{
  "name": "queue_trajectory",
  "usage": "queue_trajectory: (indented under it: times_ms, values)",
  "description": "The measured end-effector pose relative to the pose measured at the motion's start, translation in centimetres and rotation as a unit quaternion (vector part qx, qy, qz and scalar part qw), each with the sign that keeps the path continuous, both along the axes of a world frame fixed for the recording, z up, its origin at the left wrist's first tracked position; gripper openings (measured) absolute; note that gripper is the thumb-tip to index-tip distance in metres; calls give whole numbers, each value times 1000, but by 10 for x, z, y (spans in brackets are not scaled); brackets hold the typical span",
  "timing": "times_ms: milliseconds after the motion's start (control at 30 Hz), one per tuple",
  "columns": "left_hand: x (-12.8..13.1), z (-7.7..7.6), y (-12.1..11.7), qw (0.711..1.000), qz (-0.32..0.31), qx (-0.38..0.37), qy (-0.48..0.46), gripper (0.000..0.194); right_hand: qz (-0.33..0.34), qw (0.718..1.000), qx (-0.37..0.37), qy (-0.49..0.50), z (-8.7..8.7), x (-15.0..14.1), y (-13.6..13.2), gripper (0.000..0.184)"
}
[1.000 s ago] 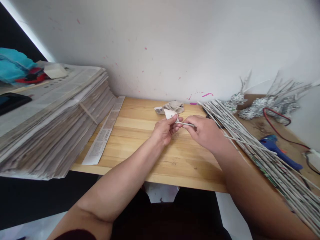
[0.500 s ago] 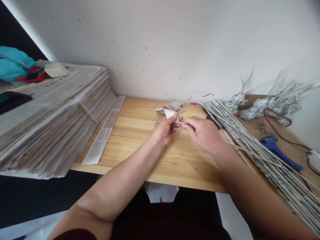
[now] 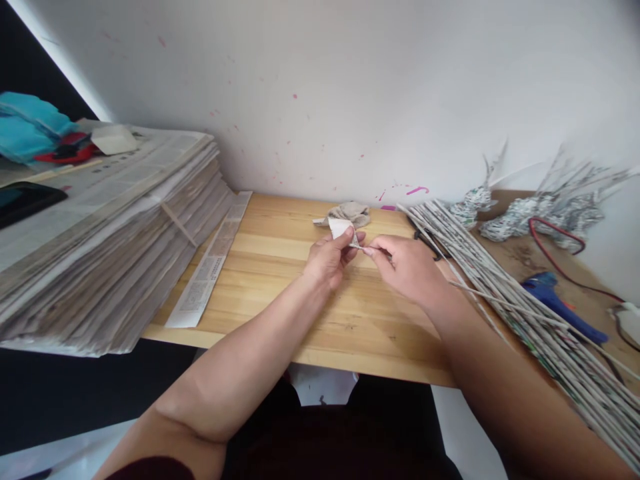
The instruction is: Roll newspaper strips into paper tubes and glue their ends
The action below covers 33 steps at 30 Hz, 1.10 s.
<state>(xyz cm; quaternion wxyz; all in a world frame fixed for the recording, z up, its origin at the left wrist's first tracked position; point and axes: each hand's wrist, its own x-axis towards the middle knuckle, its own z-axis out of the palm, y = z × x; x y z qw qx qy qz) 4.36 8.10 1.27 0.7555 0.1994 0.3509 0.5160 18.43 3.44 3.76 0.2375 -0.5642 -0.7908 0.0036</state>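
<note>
- A wooden table (image 3: 270, 250) is backed by a wall (image 3: 350, 93).
- Paper (image 3: 339, 228) is pinched by the left hand (image 3: 327, 260).
- Its rolled end (image 3: 361, 249) is clamped by the right hand (image 3: 406, 267), probably for tension.

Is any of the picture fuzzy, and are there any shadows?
Head view: the blue bundle at far left and the tips of the crinkly bundles at right look smeared; head view: the left hand, right hand and held paper look clearer; head view: a soft shadow lies on the wooden table beside the right forearm.
</note>
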Motion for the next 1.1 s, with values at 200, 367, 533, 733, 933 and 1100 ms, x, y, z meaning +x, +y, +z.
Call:
queue_trajectory:
  times_ms: [200,367,533,733,933,1100]
  values:
    - [0,0,-1,999,-1,0,-32,2,14,998,-64,-5,0,3,0,26]
    - [0,2,1,999,22,-6,-40,3,4,1000,6,-25,-3,1,1,16]
    - [-1,2,1,999,16,-2,-38,2,6,998,-28,-50,0,1,0,33]
    - [0,-1,0,999,15,1,-44,4,-4,998,-62,-15,0,0,-2,20]
    - [1,-1,1,999,28,-6,-46,4,9,998,2,-55,-4,1,2,25]
    - [1,-1,2,999,30,-14,-42,4,12,999,-25,-41,-1,1,-1,23]
